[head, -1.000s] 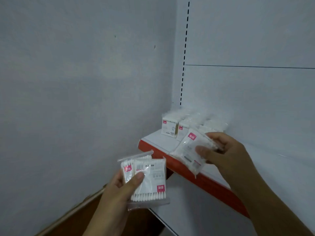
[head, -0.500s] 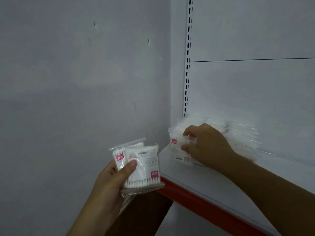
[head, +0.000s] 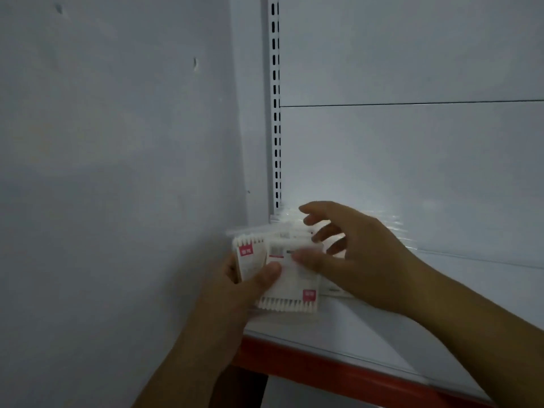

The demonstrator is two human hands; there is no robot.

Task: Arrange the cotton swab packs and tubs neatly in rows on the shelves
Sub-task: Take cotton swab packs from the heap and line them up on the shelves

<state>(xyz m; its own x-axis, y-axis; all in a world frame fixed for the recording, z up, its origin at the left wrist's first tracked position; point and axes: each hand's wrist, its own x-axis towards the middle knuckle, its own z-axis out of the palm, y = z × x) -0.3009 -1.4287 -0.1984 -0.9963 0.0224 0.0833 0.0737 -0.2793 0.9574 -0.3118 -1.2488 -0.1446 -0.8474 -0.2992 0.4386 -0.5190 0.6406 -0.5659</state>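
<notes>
Left hand (head: pixel 235 293) at the shelf's (head: pixel 368 337) left end, thumb pressed on the front of two clear packs (head: pixel 282 275) of swabs, fingers hidden behind them; front pack upright, pink label at its lower right, swab tips along its bottom edge, second pack just behind to the left. Right hand (head: pixel 353 254) over the same packs, thumb touching the front pack's upper face, fingers spread and apart. More packs (head: pixel 394 228) blurred in the back left corner against the rear panel; bare shelf to the right, red front edge (head: pixel 338 375) below.
</notes>
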